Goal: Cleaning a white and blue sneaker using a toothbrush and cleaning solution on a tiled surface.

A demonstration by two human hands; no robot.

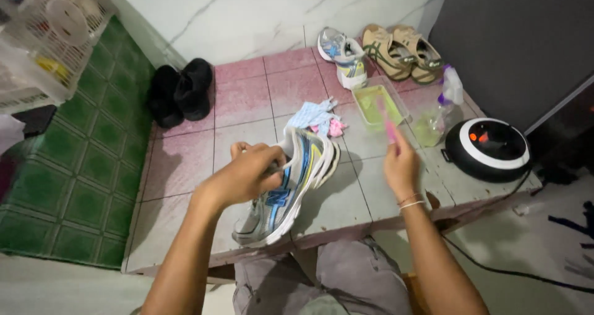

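**Hands on a Sneaker**

The left hand (247,174) is closed around the heel of the white and blue sneaker (291,185), which sits tilted on the tiled step (247,98). Right of the sneaker, the right hand (401,163) pinches a pink brush (390,126). Behind the sneaker lie the green tub (378,105) and a small cloth (318,117).

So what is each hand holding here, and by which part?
The left hand grips the white and blue sneaker at its heel collar. The right hand holds a pink brush by the handle's lower end.
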